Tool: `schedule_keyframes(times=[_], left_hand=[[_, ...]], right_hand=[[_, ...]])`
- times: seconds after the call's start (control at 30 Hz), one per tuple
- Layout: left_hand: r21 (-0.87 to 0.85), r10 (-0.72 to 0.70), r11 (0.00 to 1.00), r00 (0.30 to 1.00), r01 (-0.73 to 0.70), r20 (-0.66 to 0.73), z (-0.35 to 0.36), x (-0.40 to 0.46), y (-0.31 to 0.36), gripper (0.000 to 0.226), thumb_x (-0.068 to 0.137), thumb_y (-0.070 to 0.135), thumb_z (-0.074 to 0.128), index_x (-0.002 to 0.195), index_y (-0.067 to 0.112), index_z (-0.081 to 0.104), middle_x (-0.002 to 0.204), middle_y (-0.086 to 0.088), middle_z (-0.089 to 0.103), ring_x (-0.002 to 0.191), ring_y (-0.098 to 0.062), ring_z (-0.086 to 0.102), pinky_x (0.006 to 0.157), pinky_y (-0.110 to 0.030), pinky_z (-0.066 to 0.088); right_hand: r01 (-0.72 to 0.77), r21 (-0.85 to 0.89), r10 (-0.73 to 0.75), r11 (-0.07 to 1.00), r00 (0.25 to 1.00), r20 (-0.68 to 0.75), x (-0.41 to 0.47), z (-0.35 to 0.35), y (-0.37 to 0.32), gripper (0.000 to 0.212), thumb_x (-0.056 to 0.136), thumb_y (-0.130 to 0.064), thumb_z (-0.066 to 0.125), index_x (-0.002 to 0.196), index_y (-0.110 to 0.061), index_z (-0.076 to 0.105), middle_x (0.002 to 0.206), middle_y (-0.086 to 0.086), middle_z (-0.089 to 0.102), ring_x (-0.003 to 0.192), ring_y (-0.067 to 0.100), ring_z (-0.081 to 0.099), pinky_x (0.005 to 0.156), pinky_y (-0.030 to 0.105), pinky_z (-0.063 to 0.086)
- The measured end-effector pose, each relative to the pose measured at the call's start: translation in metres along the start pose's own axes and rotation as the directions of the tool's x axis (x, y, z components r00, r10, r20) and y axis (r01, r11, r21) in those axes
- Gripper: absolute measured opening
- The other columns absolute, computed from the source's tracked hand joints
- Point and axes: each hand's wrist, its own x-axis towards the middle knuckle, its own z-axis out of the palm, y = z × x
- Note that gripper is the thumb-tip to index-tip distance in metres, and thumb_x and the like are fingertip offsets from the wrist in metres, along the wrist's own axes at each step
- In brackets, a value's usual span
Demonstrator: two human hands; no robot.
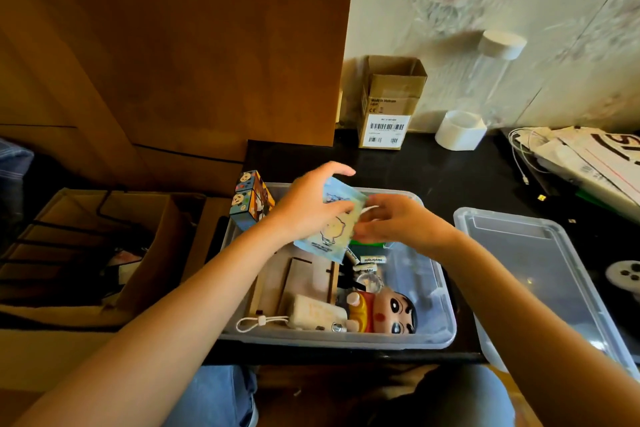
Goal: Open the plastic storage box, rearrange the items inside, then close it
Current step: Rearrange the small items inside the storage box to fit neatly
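Observation:
The clear plastic storage box [440, 333] stands open on the black table, its lid [540, 274] lying to the right. My left hand [304, 204] grips a light blue packet [332, 232] with a cartoon figure, held above the box's far end. My right hand [398, 222] touches the packet's right edge, fingers curled at something small and white; I cannot tell what. Inside the box lie a cartoon boy figure [388, 312], a cream power bank with a white cord [311, 314], wooden pieces [304, 277], several batteries [367, 262] and a green item [367, 245].
A colourful cartoon carton [251, 199] leans at the box's far left corner. At the back stand an open cardboard carton [389, 104] and a clear bottle with white cap [481, 87]. Papers and cables [581, 156] lie far right. A brown bag [104, 246] sits left.

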Motion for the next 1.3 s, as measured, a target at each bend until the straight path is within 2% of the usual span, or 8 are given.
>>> schedule_keyframes(times=[0.07,0.17,0.33,0.43,0.57,0.8,1.03,1.3], left_hand=[[0.163,0.015,0.987,0.997,-0.003,-0.072,-0.012,-0.002,-0.005,0.031,0.088,0.018,0.064,0.116,0.028,0.056,0.111,0.007,0.059,0.073,-0.003,0.055,0.063,-0.017,0.039],[0.367,0.009,0.930,0.995,0.027,-0.095,-0.027,-0.008,-0.015,0.014,0.091,0.020,0.056,0.098,0.032,0.059,0.103,0.010,0.063,0.070,-0.003,0.049,0.052,-0.017,0.029],[0.611,-0.027,0.784,0.989,0.110,-0.144,-0.040,-0.012,-0.023,0.016,0.090,0.015,0.055,0.085,0.029,0.062,0.095,0.006,0.059,0.087,-0.017,0.054,0.060,-0.027,0.032],[0.740,0.003,0.672,0.998,0.040,-0.057,-0.039,-0.012,-0.027,0.027,0.087,0.007,0.056,0.097,0.030,0.067,0.110,0.005,0.057,0.102,-0.020,0.051,0.080,-0.030,0.031],[0.623,0.080,0.772,0.991,-0.128,0.105,-0.023,-0.012,-0.018,0.031,0.088,0.004,0.053,0.105,0.026,0.066,0.119,0.004,0.055,0.108,-0.018,0.049,0.089,-0.032,0.034],[0.665,-0.143,0.673,0.824,-0.325,0.548,0.020,-0.001,-0.017,0.039,0.092,0.054,0.046,0.122,0.033,0.058,0.124,-0.003,0.056,0.120,-0.025,0.046,0.103,-0.045,0.031],[0.759,-0.155,0.560,0.858,-0.332,0.489,0.041,0.008,-0.022,0.057,0.085,0.058,0.055,0.131,0.025,0.051,0.134,-0.010,0.049,0.131,-0.030,0.035,0.111,-0.052,0.018],[0.813,-0.302,0.476,0.806,-0.335,0.509,0.067,0.017,-0.005,0.052,0.084,0.050,0.062,0.125,0.019,0.054,0.121,-0.006,0.059,0.116,-0.027,0.051,0.100,-0.043,0.033]], right_hand=[[-0.117,-0.357,0.112,0.927,0.993,-0.034,0.010,-0.002,0.012,0.026,0.086,-0.010,0.061,0.112,-0.009,0.063,0.102,0.003,0.066,0.095,0.020,0.064,0.089,0.031,0.053],[-0.177,-0.812,0.184,0.556,0.979,-0.087,0.024,0.007,0.037,0.024,0.089,-0.009,0.052,0.109,-0.002,0.064,0.111,0.011,0.064,0.099,0.025,0.060,0.087,0.028,0.050],[-0.175,-0.951,0.187,0.254,0.974,-0.129,0.039,0.025,0.065,0.029,0.087,-0.010,0.055,0.115,-0.007,0.060,0.113,0.012,0.061,0.105,0.027,0.057,0.086,0.030,0.047],[-0.211,-0.938,0.141,0.275,0.974,-0.178,0.045,0.028,0.070,0.030,0.088,-0.013,0.059,0.118,-0.011,0.058,0.115,0.010,0.060,0.105,0.026,0.057,0.087,0.031,0.050],[-0.179,-0.934,0.076,0.310,0.984,-0.163,0.052,0.033,0.067,0.028,0.090,-0.015,0.057,0.118,-0.015,0.058,0.116,0.007,0.060,0.104,0.023,0.058,0.090,0.032,0.050],[-0.251,-0.934,0.130,0.252,0.966,-0.225,0.055,0.027,0.069,0.025,0.089,-0.010,0.055,0.114,-0.009,0.060,0.117,0.009,0.061,0.107,0.025,0.059,0.090,0.034,0.048],[-0.319,-0.897,0.129,0.306,0.947,-0.293,0.056,0.030,0.071,0.022,0.090,-0.009,0.055,0.111,-0.008,0.061,0.113,0.009,0.062,0.102,0.022,0.060,0.087,0.031,0.049],[-0.339,-0.873,0.149,0.351,0.941,-0.305,0.052,0.026,0.073,0.022,0.091,-0.011,0.053,0.112,-0.008,0.061,0.114,0.009,0.063,0.104,0.023,0.060,0.087,0.029,0.047]])
